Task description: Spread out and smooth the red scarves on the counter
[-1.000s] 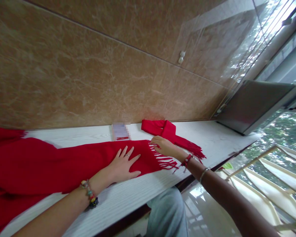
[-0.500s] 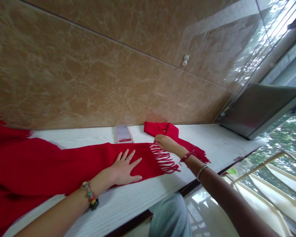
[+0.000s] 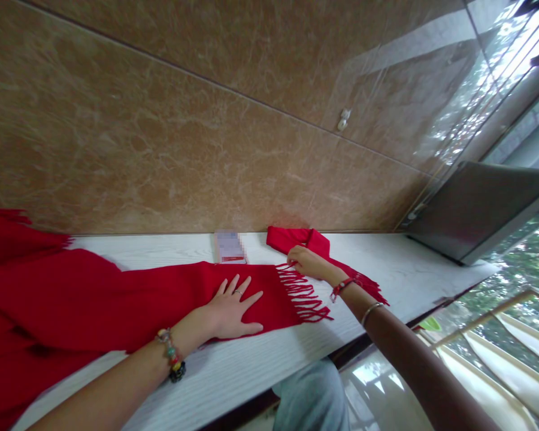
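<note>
Head: scarf (image 3: pixel 161 299) (red, fringed) beneath hands (image 3: pixel 229 314) (image 3: pixel 312 263)

A plain red scarf (image 3: pixel 175 299) is laid along a white surface (image 3: pixel 224 377). From its middle, it is spread nearly flat toward three o'clock, ending in separated fringe (image 3: pixel 300 296); toward nine it is gathered in loose folds (image 3: pixel 49 317), with fringed edging (image 3: pixel 65 240) exposed at ten.

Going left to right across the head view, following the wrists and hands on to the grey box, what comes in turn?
Beaded bracelet → left hand, spread on the red scarf → right hand → red bracelet → silver bangle → grey box.
</note>
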{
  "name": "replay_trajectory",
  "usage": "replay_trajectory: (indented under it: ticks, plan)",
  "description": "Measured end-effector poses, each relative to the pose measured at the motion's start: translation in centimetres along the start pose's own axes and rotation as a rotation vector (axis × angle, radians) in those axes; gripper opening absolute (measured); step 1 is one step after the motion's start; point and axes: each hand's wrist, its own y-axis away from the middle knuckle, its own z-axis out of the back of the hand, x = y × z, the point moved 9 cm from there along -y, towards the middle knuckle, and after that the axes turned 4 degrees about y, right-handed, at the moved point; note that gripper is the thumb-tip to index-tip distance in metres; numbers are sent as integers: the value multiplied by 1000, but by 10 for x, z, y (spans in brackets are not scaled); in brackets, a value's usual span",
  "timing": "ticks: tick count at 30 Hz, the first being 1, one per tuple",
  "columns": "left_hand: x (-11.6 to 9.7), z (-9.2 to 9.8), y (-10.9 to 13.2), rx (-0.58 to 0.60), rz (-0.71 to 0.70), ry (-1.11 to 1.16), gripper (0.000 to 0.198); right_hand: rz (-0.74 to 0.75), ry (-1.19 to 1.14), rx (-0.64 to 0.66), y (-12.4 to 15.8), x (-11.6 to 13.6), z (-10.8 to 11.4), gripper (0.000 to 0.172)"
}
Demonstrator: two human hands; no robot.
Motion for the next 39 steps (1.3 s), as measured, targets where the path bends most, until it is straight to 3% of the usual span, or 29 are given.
replay_trajectory:
  ticks: [4,7,12,16,20,23,29,34,37,39]
  plan:
    - [-2,1,1,1,-3,3,77,-7,-45,-120,-14,24,14,31]
    - [-2,1,1,-10,-5,9,78,-63,-26,-131,-17,30,5,25]
    - [2,-3,-1,-9,-13,21,77,-160,24,-69,-6,12,-17,20]
    - [1,-3,-2,-10,-21,14,78,-210,8,-115,-3,2,-8,19]
    - [0,-2,-2,-13,-5,-2,77,-196,-64,-193,-19,20,2,18]
    - [0,-1,-1,-32,-11,-17,76,-147,-162,-263,-32,40,-3,30]
    - [-4,-3,-2,-97,-55,-49,73,-40,-227,-147,-36,59,-38,41]
    - [-11,15,-4,-176,-81,-144,64,-65,-196,-108,-31,52,-41,44]
    - [13,41,11,-291,-32,-250,55,-56,-197,-114,-31,51,-40,45]
    - [52,54,34,-361,105,-292,54,-58,-204,-121,-31,51,-40,45]
